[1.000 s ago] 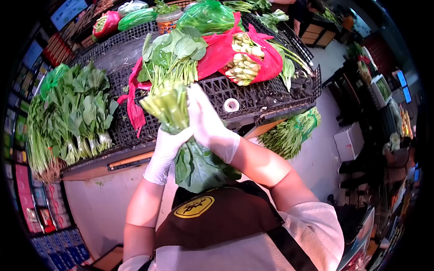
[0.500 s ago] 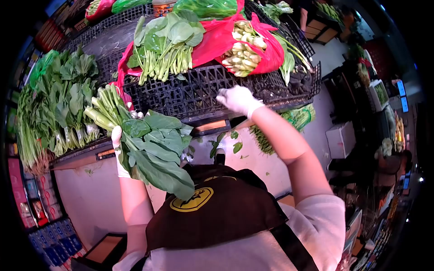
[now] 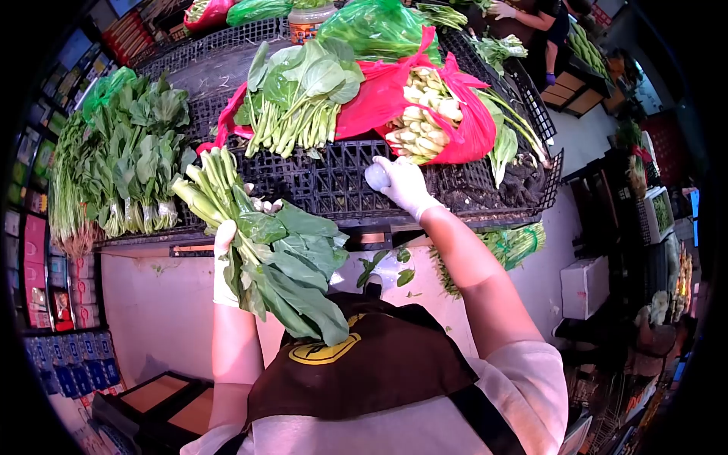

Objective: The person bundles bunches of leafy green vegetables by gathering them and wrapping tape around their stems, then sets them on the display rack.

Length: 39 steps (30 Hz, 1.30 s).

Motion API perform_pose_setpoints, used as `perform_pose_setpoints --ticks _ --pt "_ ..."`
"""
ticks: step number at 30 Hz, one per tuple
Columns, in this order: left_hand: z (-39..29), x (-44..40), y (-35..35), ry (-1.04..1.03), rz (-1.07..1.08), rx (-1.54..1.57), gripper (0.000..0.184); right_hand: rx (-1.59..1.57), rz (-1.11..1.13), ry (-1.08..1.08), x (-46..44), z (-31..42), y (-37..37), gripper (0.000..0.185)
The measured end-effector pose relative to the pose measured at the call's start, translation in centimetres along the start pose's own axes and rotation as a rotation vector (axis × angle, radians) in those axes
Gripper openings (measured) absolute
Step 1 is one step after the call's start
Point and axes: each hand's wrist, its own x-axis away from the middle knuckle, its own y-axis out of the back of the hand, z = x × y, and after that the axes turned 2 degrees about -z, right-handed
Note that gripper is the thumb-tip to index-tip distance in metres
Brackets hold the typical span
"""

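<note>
My left hand (image 3: 225, 262), in a white glove, is closed around a bunch of leafy greens (image 3: 284, 262). Its pale cut stems point up and left, and the broad leaves hang toward my apron. My right hand (image 3: 406, 184), also gloved, grips a translucent round thing that looks like a roll of clear tape (image 3: 375, 177), just above the front of the black crate (image 3: 334, 186). Beyond it, a red plastic bag (image 3: 474, 136) lies open around pale thick stems (image 3: 425, 114). More loose greens (image 3: 303, 95) rest on the bag's left part.
Taped bundles of greens (image 3: 140, 163) stand at the left. Behind the red bag are a green bag (image 3: 379, 30) and a jar (image 3: 307, 26). Greens (image 3: 512, 244) lie low by the crate's right front. Fallen leaves dot the floor (image 3: 425, 277). Another person (image 3: 542, 30) works at the upper right.
A translucent roll now shows in my right hand, where none was visible before. The view has shifted, and the bunch stays in my left hand.
</note>
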Motion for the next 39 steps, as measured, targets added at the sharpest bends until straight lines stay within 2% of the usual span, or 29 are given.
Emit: perform_pose_setpoints --ticks 3,6,7,11,16,17,21,26,29,33,36,37,39 --pt "0.4 -0.2 -0.4 0.024 0.028 -0.064 0.070 -0.204 0.056 -0.190 -0.2 -0.2 -0.1 0.073" --pt "0.4 -0.9 -0.1 0.047 0.129 -0.121 0.075 -1.021 0.065 -0.276 -0.4 1.1 3.4 0.079" --pt "0.4 -1.2 -0.2 0.067 0.131 -0.125 0.076 -0.962 -0.034 -0.165 -0.3 1.8 4.8 0.075" --pt "0.0 -2.3 -2.6 0.224 0.225 -0.123 0.083 -1.044 -0.038 -0.064 -0.6 4.9 12.1 0.071" --pt "-0.8 -2.8 -7.8 0.105 0.369 -0.166 0.085 -0.845 -0.096 0.218 -1.3 6.2 16.4 0.066" --pt "-1.0 -3.4 -8.1 0.122 0.423 -0.251 0.083 -0.844 -0.131 0.320 -1.5 6.3 16.5 0.063" --pt "-1.5 -4.4 -8.8 0.179 0.538 -0.295 0.083 -0.643 -0.127 0.446 -1.9 7.8 19.5 0.062" --pt "-2.0 -3.6 -9.5 0.184 0.456 -0.322 0.079 -0.381 -0.113 0.609 -2.6 9.5 20.7 0.059" --pt "-2.3 -3.2 -9.3 0.208 0.342 -0.300 0.077 -0.316 -0.082 0.660 -2.9 10.9 21.2 0.057" --pt "-2.7 -3.7 -7.3 0.275 0.375 -0.342 0.075 -0.312 -0.071 0.722 -3.2 10.9 20.3 0.056" --pt "-2.5 -3.4 -7.5 0.351 0.437 -0.029 0.067 -0.355 -0.073 0.683 -3.6 10.6 19.9 0.056" --pt "-2.0 -4.8 -6.2 0.340 0.550 0.006 0.072 -0.376 -0.081 0.658 -3.8 10.4 19.7 0.056" --pt "-1.9 -4.5 -5.9 0.331 0.530 0.076 0.078 -0.454 -0.110 0.605 -4.4 9.9 19.5 0.058"
